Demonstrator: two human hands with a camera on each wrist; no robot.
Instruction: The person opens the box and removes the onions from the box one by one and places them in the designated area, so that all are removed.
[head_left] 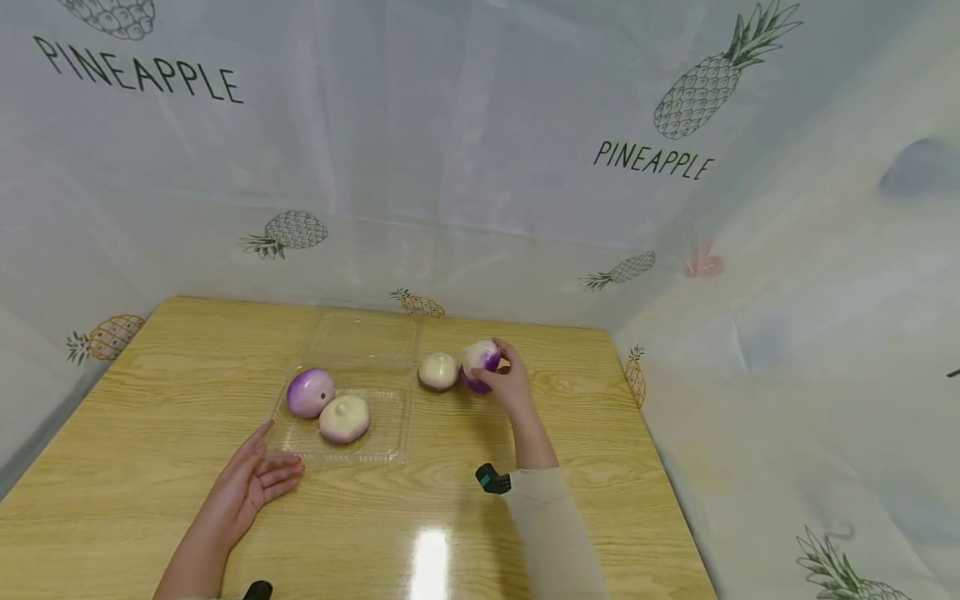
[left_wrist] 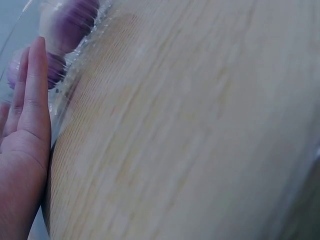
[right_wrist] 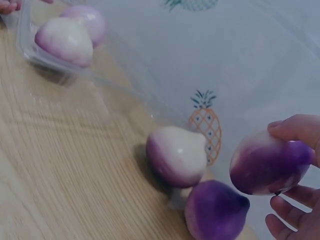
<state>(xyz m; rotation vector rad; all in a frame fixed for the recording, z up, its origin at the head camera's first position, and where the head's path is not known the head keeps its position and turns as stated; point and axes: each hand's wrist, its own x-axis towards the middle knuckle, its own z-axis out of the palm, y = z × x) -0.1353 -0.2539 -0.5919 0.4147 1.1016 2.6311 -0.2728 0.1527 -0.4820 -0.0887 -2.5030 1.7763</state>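
My right hand (head_left: 512,379) holds a purple-and-white turnip (right_wrist: 265,165) between thumb and fingers, at the right of the container. Beneath it in the right wrist view, a deep purple turnip (right_wrist: 215,210) lies beside a paler turnip (right_wrist: 177,157) with a white pointed end. In the clear plastic container (head_left: 386,450) sit two more, a purple turnip (head_left: 310,392) and a mostly white turnip (head_left: 345,419), side by side at its left. My left hand (head_left: 243,487) is at the container's front left corner, fingers extended, holding nothing.
The container's clear lid (head_left: 363,333) lies folded back toward the rear of the wooden table (head_left: 600,500). A pineapple-printed sheet (head_left: 450,167) hangs behind the table and down its right side. A black wrist camera (head_left: 491,479) is on the right sleeve.
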